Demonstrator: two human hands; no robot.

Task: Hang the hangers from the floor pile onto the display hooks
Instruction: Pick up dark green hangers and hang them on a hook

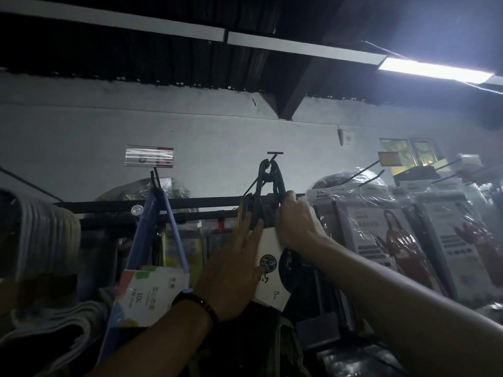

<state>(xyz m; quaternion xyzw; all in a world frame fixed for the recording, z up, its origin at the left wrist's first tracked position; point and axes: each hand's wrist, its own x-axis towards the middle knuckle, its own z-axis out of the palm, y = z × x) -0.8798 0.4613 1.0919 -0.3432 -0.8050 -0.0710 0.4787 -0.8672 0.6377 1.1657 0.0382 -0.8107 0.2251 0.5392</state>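
Slip-off risk, I judge: black plastic hanger bundle (264,175) hangs near the tip of the black wire display hook (274,153); right hand (296,224) grips its neck, left hand (234,270) presses straight-fingered on its white card sleeve (272,268).

Rail (163,204) runs across mid-frame, with the wall (217,126) behind it. Centre hook (274,156) sticks out above the rail. Hanger pack (265,183) hangs on it, card label (272,278) on the pack's front. Left hand (234,268) lies flat on the card, coming from lower left. Right hand (296,221) grips the pack's neck at rail level, just right of the hook. Further left is a second hook (153,176) carrying a second pack (152,292), tag holder (149,156) directly above it. Far left, a stack of hangers (40,229) sits below the rail end. Right of centre, packaged goods (381,235) hang in a row. Light strip (435,70) is on the ceiling, top right.
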